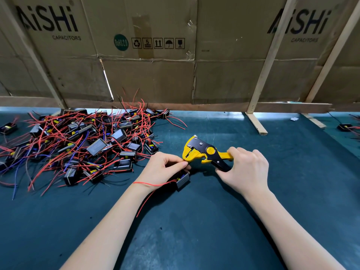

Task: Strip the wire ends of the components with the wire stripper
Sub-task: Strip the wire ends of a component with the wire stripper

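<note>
Near the middle of the bench (pixel 214 221), which wears a dark teal mat, two bare hands meet around one tool and one part. The right hand (pixel 246 169) has its fingers curled round the handles of a single yellow-and-black wire stripper (pixel 204 152), whose head points left toward the other hand. The left hand (pixel 162 168) pinches a wire end between thumb and forefinger right at the stripper's mouth, touching it; the wire itself is too small to make out at the pinch. Just under that hand, partly hidden by the palm, sits one black boxed component (pixel 182 179) with a ribbed grey side and a bit of yellow and blue showing, resting on the mat. One red lead (pixel 148 184) from it crosses the left wrist, and a second red lead trails down toward the near edge of the bench. Toward the far left corner lies a heap of components (pixel 81 145), too tangled to count, black boxes buried in red, blue and black wires. One separate component (pixel 8 128) lies at the left edge, and another (pixel 344 127) at the right edge. Along the far edge stands a cardboard wall (pixel 148 78) printed "AiSHi CAPACITORS" twice, braced by four slanted wooden battens (pixel 266 61).
</note>
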